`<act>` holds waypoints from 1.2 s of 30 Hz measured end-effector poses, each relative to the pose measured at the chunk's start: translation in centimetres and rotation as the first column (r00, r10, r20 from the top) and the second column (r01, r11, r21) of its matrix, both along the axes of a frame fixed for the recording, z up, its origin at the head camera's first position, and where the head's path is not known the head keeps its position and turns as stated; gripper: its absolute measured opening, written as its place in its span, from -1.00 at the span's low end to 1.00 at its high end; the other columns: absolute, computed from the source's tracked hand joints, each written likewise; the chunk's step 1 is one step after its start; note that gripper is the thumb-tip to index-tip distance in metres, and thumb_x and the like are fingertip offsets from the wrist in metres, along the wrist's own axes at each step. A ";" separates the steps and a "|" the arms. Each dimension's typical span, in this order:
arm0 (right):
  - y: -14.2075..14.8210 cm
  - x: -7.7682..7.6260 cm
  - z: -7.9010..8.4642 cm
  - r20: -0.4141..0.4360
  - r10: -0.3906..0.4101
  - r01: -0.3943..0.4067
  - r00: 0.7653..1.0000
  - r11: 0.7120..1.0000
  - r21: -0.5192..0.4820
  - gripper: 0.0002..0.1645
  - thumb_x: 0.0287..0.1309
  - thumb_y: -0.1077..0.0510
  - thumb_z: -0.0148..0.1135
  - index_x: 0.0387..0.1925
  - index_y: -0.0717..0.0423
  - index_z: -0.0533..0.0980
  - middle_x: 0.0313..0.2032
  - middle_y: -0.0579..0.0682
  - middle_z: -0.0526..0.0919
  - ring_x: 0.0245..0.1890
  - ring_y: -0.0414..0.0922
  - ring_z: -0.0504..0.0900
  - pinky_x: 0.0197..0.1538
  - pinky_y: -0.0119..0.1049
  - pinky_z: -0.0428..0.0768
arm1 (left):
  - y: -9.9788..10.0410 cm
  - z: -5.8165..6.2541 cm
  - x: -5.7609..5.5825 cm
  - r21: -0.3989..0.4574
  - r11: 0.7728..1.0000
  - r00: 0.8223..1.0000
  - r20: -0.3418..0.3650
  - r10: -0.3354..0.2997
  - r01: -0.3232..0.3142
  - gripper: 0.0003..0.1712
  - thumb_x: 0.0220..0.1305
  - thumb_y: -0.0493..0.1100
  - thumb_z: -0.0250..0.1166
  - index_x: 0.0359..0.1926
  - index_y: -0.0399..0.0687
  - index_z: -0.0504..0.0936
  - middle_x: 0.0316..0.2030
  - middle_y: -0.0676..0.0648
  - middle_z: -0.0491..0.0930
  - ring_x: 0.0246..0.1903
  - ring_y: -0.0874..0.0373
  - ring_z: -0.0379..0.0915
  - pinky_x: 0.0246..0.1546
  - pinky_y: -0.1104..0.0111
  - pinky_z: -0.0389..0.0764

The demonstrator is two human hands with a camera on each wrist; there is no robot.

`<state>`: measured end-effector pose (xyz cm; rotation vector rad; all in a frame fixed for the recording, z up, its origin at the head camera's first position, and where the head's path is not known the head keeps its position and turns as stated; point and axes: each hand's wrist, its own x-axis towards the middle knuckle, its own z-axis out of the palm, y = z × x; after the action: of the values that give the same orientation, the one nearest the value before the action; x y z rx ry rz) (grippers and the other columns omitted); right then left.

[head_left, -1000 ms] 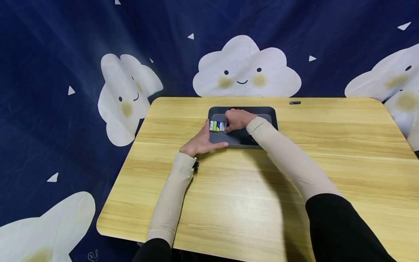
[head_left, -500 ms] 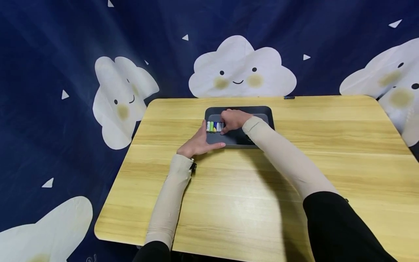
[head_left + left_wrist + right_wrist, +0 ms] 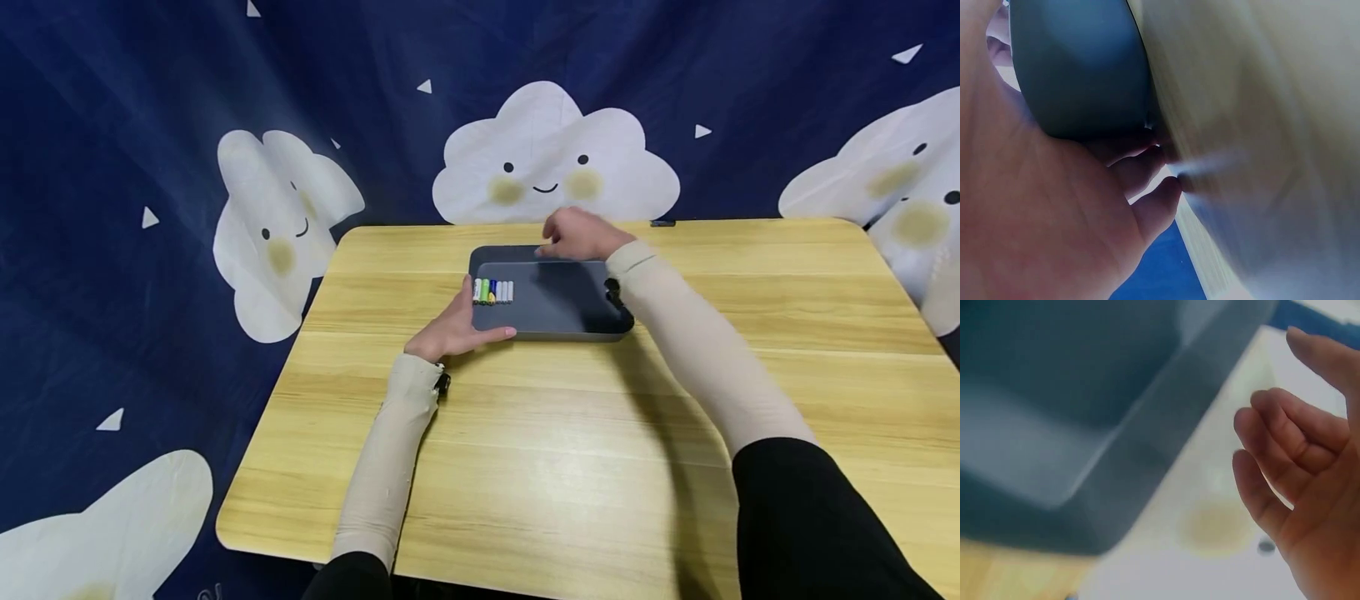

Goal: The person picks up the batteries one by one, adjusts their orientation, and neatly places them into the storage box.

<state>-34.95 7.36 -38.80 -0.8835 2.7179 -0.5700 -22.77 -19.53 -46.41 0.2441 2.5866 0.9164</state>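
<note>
A shallow dark grey tray [image 3: 551, 321] lies on the wooden table, its side wall [image 3: 1082, 69] filling the upper left of the left wrist view. Inside, against the left wall, several batteries [image 3: 492, 292] lie side by side in a row, white, green, blue-and-yellow and whitish. My left hand [image 3: 453, 327] rests against the tray's near left corner, fingers along the left side and thumb stretched along the front. Above the tray's back rim is my right hand [image 3: 581, 234]. In the right wrist view its fingers [image 3: 1260, 440] are loosely bent, holding nothing, apart from the tray.
The light wooden table [image 3: 525, 467] extends around the tray on all sides. At its back edge, right of the tray, lies a small dark item [image 3: 663, 223]. A blue curtain [image 3: 397, 50] with printed clouds hangs behind the table.
My right hand has let go of the batteries and moved up and right, out of the tray; the row's right end now shows. The left hand has stayed at the tray's corner.
</note>
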 end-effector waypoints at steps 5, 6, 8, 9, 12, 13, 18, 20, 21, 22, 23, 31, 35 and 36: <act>4.9 -1.3 0.9 -0.100 -0.164 0.152 0.981 0.981 -0.121 -0.62 0.36 0.04 0.28 -0.41 0.28 0.68 -0.44 0.11 0.69 -0.45 -0.06 0.54 -0.31 -0.21 0.48 | 0.1 0.0 0.4 -0.020 1.000 1.000 0.015 -0.003 0.003 0.69 -0.04 0.70 0.31 0.61 0.16 -0.68 0.68 0.01 -0.50 0.68 0.03 -0.36 0.65 0.02 0.00; 6.0 -1.4 1.1 -0.094 -0.219 0.206 0.971 0.969 -0.136 -0.60 0.36 0.02 0.26 -0.40 0.29 0.69 -0.45 0.12 0.69 -0.45 -0.05 0.53 -0.32 -0.22 0.45 | 0.1 0.0 0.4 -0.019 1.000 1.000 0.017 -0.003 0.004 0.68 -0.04 0.70 0.32 0.61 0.16 -0.68 0.68 0.01 -0.51 0.68 0.03 -0.37 0.65 0.02 0.00; 8.2 -1.8 1.2 -0.074 -0.346 0.334 0.935 0.932 -0.138 -0.56 0.37 -0.06 0.23 -0.26 0.26 0.73 -0.34 0.13 0.74 -0.34 -0.03 0.58 -0.25 -0.20 0.49 | 0.2 0.1 0.6 -0.018 1.000 1.000 0.022 -0.005 0.006 0.68 -0.03 0.69 0.32 0.60 0.16 -0.69 0.68 0.01 -0.52 0.68 0.03 -0.38 0.65 0.02 -0.01; 9.4 -1.9 1.2 -0.059 -0.412 0.401 0.909 0.905 -0.139 -0.53 0.36 -0.09 0.23 -0.19 0.25 0.74 -0.28 0.14 0.76 -0.29 0.00 0.61 -0.21 -0.15 0.52 | 0.2 0.1 0.6 -0.021 1.000 1.000 0.023 -0.005 0.005 0.68 -0.03 0.69 0.32 0.61 0.16 -0.68 0.68 0.01 -0.52 0.68 0.03 -0.38 0.65 0.02 0.00; 12.3 -2.2 0.6 -0.017 -0.561 0.556 0.828 0.824 -0.105 -0.42 0.35 -0.18 0.17 -0.13 0.29 0.70 -0.16 0.25 0.74 -0.15 0.15 0.64 -0.08 0.06 0.56 | 0.3 0.1 0.8 -0.020 1.000 1.000 0.028 -0.004 0.004 0.68 -0.04 0.69 0.33 0.61 0.16 -0.67 0.68 0.01 -0.50 0.68 0.03 -0.36 0.64 0.02 0.01; 13.2 -2.3 0.2 -0.013 -0.595 0.592 0.803 0.801 -0.087 -0.40 0.34 -0.20 0.15 -0.15 0.31 0.68 -0.13 0.29 0.72 -0.12 0.21 0.64 -0.04 0.14 0.57 | 0.3 0.1 0.9 -0.019 1.000 1.000 0.028 -0.003 0.004 0.68 -0.04 0.69 0.33 0.61 0.15 -0.66 0.68 0.01 -0.50 0.68 0.03 -0.36 0.64 0.02 0.01; 15.6 -2.4 -2.1 0.025 -0.684 0.683 0.729 0.730 0.025 -0.19 0.33 -0.24 0.04 0.07 0.51 0.50 0.14 0.56 0.54 0.11 0.47 0.54 0.21 0.37 0.48 | 0.4 -0.2 1.4 -0.026 1.000 1.000 0.025 0.006 -0.005 0.70 -0.07 0.71 0.33 0.62 0.14 -0.64 0.68 0.01 -0.49 0.68 0.03 -0.34 0.64 0.02 0.03; 16.1 -2.5 -2.9 0.033 -0.702 0.700 0.711 0.711 0.065 -0.07 0.32 -0.26 0.01 0.25 0.56 0.38 0.25 0.61 0.44 0.19 0.52 0.47 0.27 0.41 0.43 | 0.4 -0.1 1.7 -0.029 1.000 1.000 0.020 0.004 -0.004 0.69 -0.07 0.71 0.32 0.63 0.15 -0.63 0.68 0.01 -0.49 0.68 0.03 -0.33 0.64 0.02 0.03; 16.3 -2.6 -3.3 0.036 -0.710 0.706 0.703 0.704 0.079 -0.03 0.31 -0.26 0.00 0.32 0.57 0.32 0.28 0.62 0.41 0.21 0.52 0.46 0.29 0.40 0.43 | 0.5 -0.1 1.7 -0.028 1.000 1.000 0.017 0.002 -0.002 0.69 -0.07 0.71 0.32 0.63 0.15 -0.63 0.68 0.01 -0.49 0.68 0.03 -0.33 0.64 0.02 0.03; 16.4 -2.7 -3.6 0.031 -0.715 0.711 0.698 0.697 0.092 0.00 0.30 -0.26 -0.01 0.35 0.58 0.28 0.29 0.62 0.40 0.21 0.52 0.45 0.29 0.40 0.43 | 0.5 -0.1 1.8 -0.027 1.000 1.000 0.015 0.000 0.000 0.68 -0.06 0.71 0.31 0.63 0.15 -0.63 0.68 0.01 -0.49 0.68 0.02 -0.33 0.64 0.02 0.03; 16.5 -2.8 -4.0 0.023 -0.718 0.713 0.696 0.694 0.098 0.00 0.29 -0.25 -0.02 0.36 0.58 0.28 0.28 0.62 0.40 0.21 0.52 0.46 0.28 0.39 0.44 | 0.6 -0.1 1.9 -0.028 1.000 1.000 0.013 -0.001 0.001 0.68 -0.06 0.72 0.31 0.63 0.15 -0.63 0.68 0.01 -0.49 0.68 0.02 -0.33 0.64 0.02 0.03; 16.3 -3.0 -6.0 0.032 -0.726 0.713 0.687 0.682 0.162 0.07 0.25 -0.26 0.05 0.40 0.58 0.19 0.28 0.61 0.39 0.24 0.50 0.45 0.32 0.37 0.44 | 0.7 -0.3 2.5 -0.052 0.999 1.000 0.014 -0.008 0.008 0.68 -0.06 0.73 0.29 0.63 0.13 -0.63 0.68 0.03 -0.52 0.68 0.05 -0.32 0.64 0.05 0.03; 16.5 -3.1 -6.4 0.030 -0.738 0.722 0.674 0.667 0.183 0.05 0.27 -0.27 0.07 0.39 0.57 0.20 0.28 0.60 0.40 0.23 0.49 0.46 0.32 0.36 0.45 | 1.0 -0.2 2.5 -0.065 0.998 1.000 0.010 -0.018 0.019 0.68 -0.05 0.74 0.27 0.63 0.10 -0.61 0.68 0.02 -0.52 0.68 0.05 -0.30 0.64 0.06 0.05; 16.5 -3.1 -6.4 0.028 -0.738 0.722 0.674 0.667 0.184 0.04 0.27 -0.26 0.06 0.38 0.57 0.21 0.28 0.60 0.41 0.22 0.49 0.47 0.31 0.36 0.46 | 1.0 -0.2 2.5 -0.069 0.997 1.000 0.009 -0.017 0.018 0.68 -0.05 0.74 0.27 0.63 0.10 -0.61 0.68 0.01 -0.52 0.67 0.05 -0.30 0.64 0.06 0.05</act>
<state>-38.03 23.87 -45.19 0.3411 2.8892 -0.4881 -20.30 -18.56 -46.64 0.2430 2.5987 0.8184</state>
